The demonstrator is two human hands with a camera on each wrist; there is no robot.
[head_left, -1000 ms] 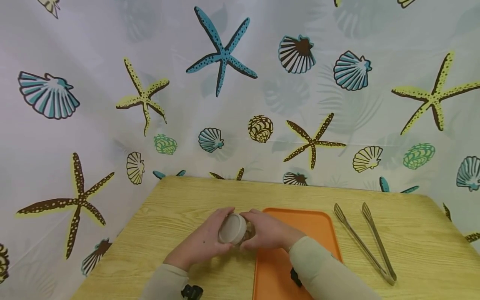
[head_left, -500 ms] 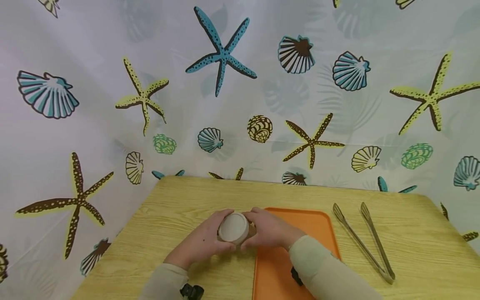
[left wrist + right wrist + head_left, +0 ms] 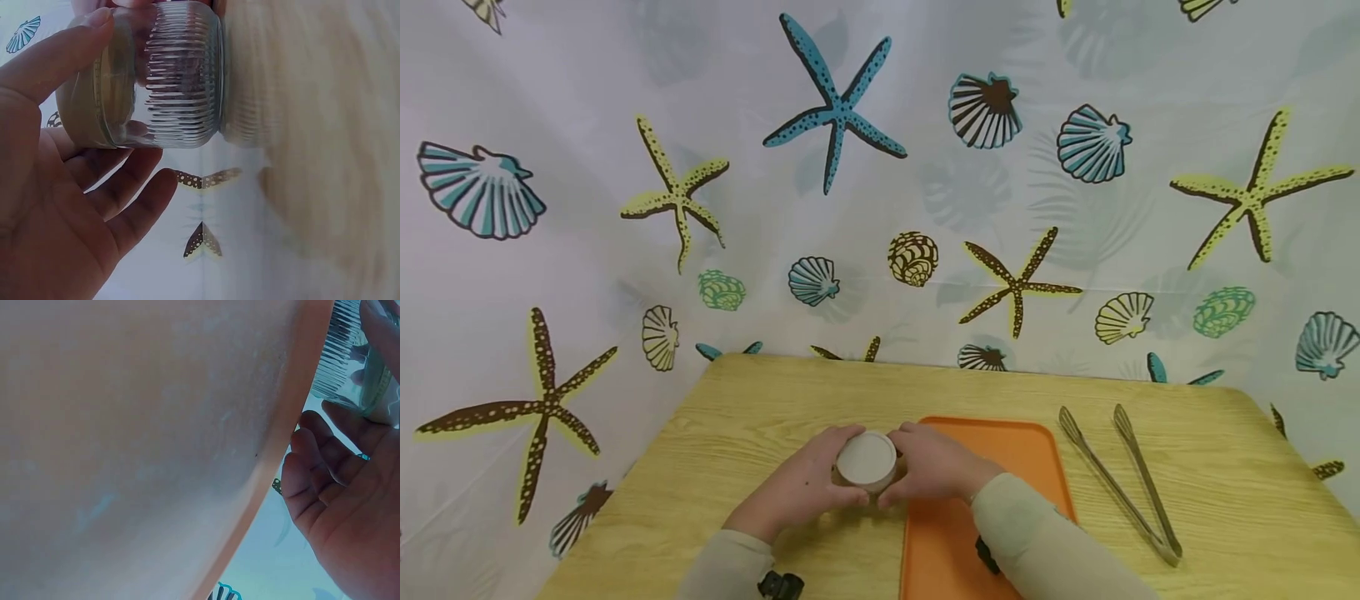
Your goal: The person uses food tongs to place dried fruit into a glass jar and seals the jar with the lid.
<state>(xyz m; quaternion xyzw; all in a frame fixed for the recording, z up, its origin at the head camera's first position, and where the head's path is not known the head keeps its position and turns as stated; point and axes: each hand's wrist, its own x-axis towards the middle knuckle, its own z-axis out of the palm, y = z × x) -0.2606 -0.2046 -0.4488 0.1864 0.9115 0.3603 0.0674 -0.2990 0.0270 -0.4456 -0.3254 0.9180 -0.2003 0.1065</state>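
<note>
A ribbed clear glass jar [image 3: 181, 75] with a pale lid [image 3: 867, 458] stands upright on the wooden table, just left of the orange tray. My left hand [image 3: 808, 479] grips it from the left, thumb and fingers around the lid end. From the other side my right hand [image 3: 936, 462] holds the jar, its thumb near and its fingers on the far side. In the right wrist view the tray's edge hides part of the glass jar [image 3: 340, 359]. No contents can be made out inside the glass.
The orange tray [image 3: 1022, 442] lies under my right forearm. Metal tongs [image 3: 1123, 492], spread apart, rest on the wooden table [image 3: 760, 400] to its right. A curtain [image 3: 880, 192] printed with shells and starfish hangs behind and at the sides.
The jar was tilted, its lid leaning left, and has come upright between both hands. The hands have lowered slightly. The head view has shifted a little to the right.
</note>
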